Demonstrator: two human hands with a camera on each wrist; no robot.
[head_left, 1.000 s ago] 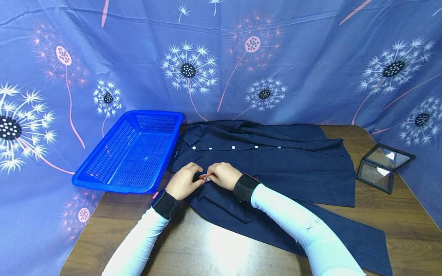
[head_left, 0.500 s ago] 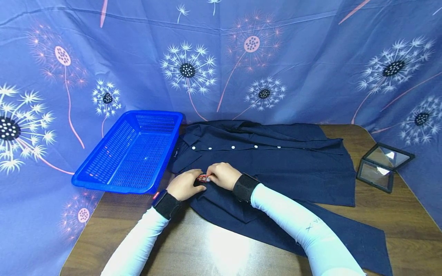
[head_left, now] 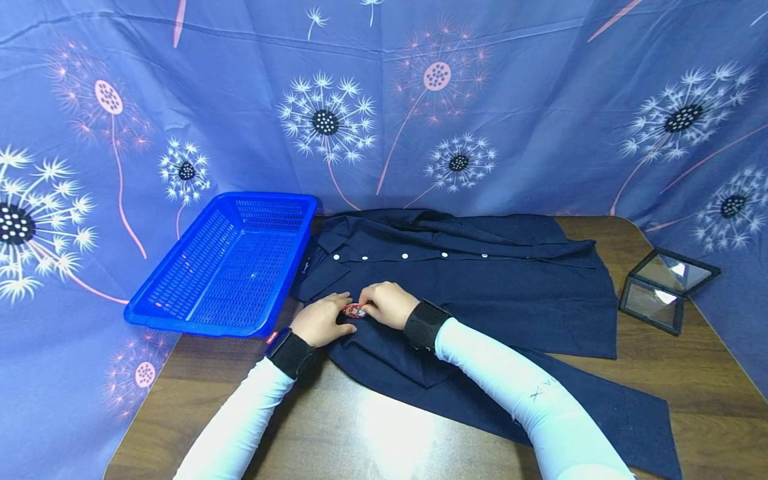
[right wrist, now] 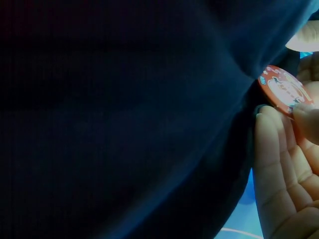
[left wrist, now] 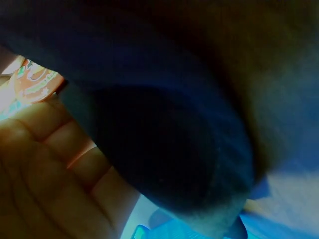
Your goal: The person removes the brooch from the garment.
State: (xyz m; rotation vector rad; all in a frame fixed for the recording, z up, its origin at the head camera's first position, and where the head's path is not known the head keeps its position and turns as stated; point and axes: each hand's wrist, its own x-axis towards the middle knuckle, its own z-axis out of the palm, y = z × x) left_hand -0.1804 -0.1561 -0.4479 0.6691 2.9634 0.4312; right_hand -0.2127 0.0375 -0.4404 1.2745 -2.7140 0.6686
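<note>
A round red badge (head_left: pixel 354 311) with a cartoon print lies against a dark navy shirt (head_left: pixel 516 293) spread on the table. My right hand (head_left: pixel 390 305) pinches the badge by its right edge, between thumb and fingers. On the badge's left side, my left hand (head_left: pixel 318 321) rests on the shirt. Its fingers reach toward the far edge of the badge, and its thumb is spread apart on the near side. Dark cloth (left wrist: pixel 164 134) fills much of the left wrist view, with the badge (left wrist: pixel 37 84) at upper left. Whether a pin is behind the badge cannot be seen.
A blue slotted plastic basket (head_left: pixel 240 280) stands left of the shirt, close to my left hand. An unfolded black-framed mirror (head_left: pixel 660 290) lies at the right side of the wooden table (head_left: pixel 396 427). A dandelion-print cloth (head_left: pixel 384 100) hangs behind.
My left thumb and fingers have drawn slightly back from the badge. The badge has turned flatter, showing more of its printed face. My right hand keeps its pinch, almost unmoved.
</note>
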